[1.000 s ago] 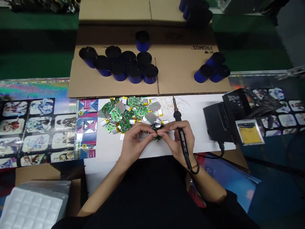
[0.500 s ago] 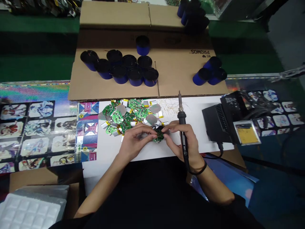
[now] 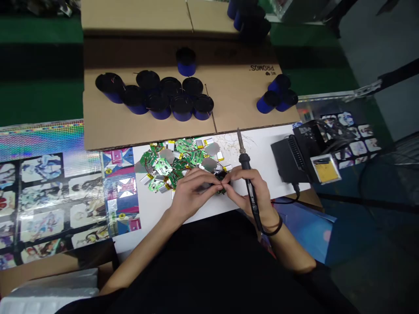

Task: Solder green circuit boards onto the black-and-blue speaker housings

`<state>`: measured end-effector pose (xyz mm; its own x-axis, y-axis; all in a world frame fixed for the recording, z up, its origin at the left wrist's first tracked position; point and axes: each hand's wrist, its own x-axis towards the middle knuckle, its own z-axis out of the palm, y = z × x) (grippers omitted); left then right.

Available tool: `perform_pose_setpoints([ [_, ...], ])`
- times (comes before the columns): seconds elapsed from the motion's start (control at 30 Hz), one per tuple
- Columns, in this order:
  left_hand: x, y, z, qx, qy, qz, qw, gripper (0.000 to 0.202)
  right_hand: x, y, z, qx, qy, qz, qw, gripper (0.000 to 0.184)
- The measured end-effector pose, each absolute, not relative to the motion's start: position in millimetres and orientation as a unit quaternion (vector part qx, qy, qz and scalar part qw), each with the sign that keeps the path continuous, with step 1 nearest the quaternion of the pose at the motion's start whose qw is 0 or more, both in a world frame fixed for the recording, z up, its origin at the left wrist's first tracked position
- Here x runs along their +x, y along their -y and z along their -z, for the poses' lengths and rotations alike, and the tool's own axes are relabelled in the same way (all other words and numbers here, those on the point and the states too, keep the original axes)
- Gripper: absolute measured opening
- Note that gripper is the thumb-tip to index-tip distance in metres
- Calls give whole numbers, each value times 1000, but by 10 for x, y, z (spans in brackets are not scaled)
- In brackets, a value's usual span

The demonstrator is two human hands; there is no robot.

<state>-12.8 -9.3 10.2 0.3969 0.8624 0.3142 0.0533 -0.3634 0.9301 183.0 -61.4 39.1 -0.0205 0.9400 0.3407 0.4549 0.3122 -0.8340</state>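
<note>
My left hand (image 3: 198,188) is closed in a pinch at a small dark-green circuit board (image 3: 224,191); fingertips hide most of the board, and I cannot make out whether a thin wire is also pinched. My right hand (image 3: 250,189) has a soldering iron (image 3: 246,165) resting through it, its metal tip pointing away and up. The thumb and index finger of that hand meet my left fingertips over the board. Just beyond and to the left lies a pile of green circuit boards (image 3: 163,166) with silver battery packs, yellow tape and grey discs.
Several blue-and-black cylinders (image 3: 181,109) stand on the cardboard sheet (image 3: 229,100), with another group (image 3: 268,102) at right. A black soldering station (image 3: 288,159) with a yellow sponge tray (image 3: 325,169) sits right. Wire scraps (image 3: 229,144) lie on the white surface. Printed sheets (image 3: 62,192) cover the left.
The fingertips of both hands have come together over the circuit board, which now shows less. The soldering iron stays in my right hand. The whole view has shifted and turned slightly.
</note>
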Motion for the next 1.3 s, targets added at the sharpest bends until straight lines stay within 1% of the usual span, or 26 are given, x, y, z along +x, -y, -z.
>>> perform_pose_setpoints([
  [0.17, -125, 83, -147, 672, -342, -411, 513, 5, 1781, 684, -276, -535, 645, -267, 476, 37],
  [0.23, -131, 80, -159, 685, -345, -389, 511, 6, 1778, 700, -207, -532, 640, -272, 483, 39],
  [0.43, -123, 131, -160, 753, -349, -370, 417, 3, 1990, 671, -99, -468, 689, -290, 472, 38],
  [0.57, -50, 296, -113, 740, -409, -362, 394, 8, 2175, 626, -55, -427, 750, -276, 423, 43],
  [0.67, 49, 457, -85, 704, -459, -383, 383, 11, 2226, 586, -37, -404, 794, -237, 388, 36],
  [0.77, 146, 577, -81, 683, -487, -400, 369, 10, 2259, 549, -61, -390, 813, -212, 376, 29],
  [0.93, 145, 557, -143, 739, -472, -369, 309, 9, 2321, 512, -99, -390, 813, -241, 359, 31],
  [1.03, 57, 445, -207, 786, -428, -322, 309, 6, 2330, 495, -95, -394, 802, -268, 359, 35],
  [1.13, -16, 342, -252, 808, -400, -280, 330, 7, 2360, 507, -111, -394, 781, -316, 366, 37],
  [1.17, -31, 317, -259, 812, -394, -271, 334, 7, 2381, 523, -125, -396, 768, -338, 373, 34],
  [1.23, -47, 285, -263, 818, -380, -264, 341, 6, 2440, 571, -166, -407, 719, -384, 412, 19],
  [1.27, -50, 276, -262, 820, -374, -266, 343, 6, 2474, 597, -192, -418, 682, -410, 439, 18],
  [1.3, -51, 271, -260, 821, -368, -270, 344, 6, 2510, 622, -221, -432, 633, -435, 473, 28],
])
